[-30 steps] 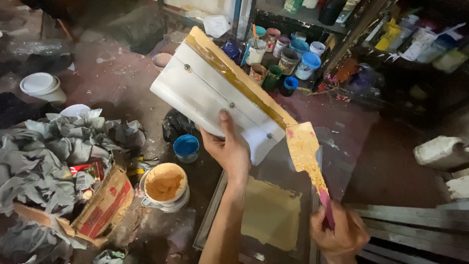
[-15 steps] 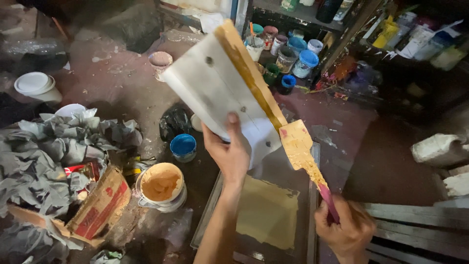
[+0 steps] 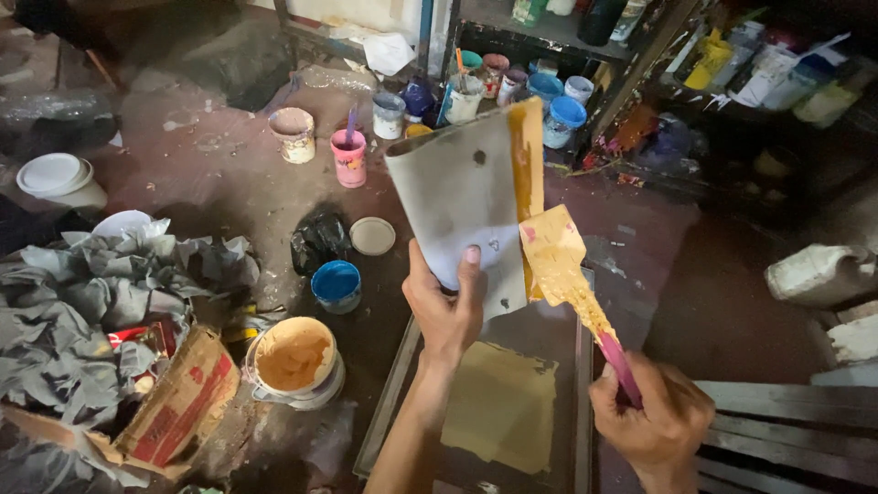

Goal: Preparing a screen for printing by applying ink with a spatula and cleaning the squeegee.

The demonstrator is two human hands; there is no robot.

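My left hand (image 3: 445, 309) grips the lower end of a white squeegee board (image 3: 462, 197), held upright and tilted, its right edge coated in mustard-yellow paint. My right hand (image 3: 651, 423) holds the pink handle of a paint-covered spatula (image 3: 560, 261), whose flat blade rests against the board's painted edge. Both are above a framed printing screen (image 3: 498, 402) lying on the floor with a yellow patch in its middle.
An open tub of yellow paint (image 3: 293, 359) and a blue-lidded jar (image 3: 337, 284) stand to the left. Crumpled grey paper (image 3: 101, 302) and a cardboard box (image 3: 174, 402) fill the left side. Several paint pots (image 3: 476, 87) crowd the shelf base; wooden slats (image 3: 786, 430) lie at right.
My left hand has turned the board from slanting leftward to nearly upright and brought it closer. The spatula blade has slid up along the yellow edge.
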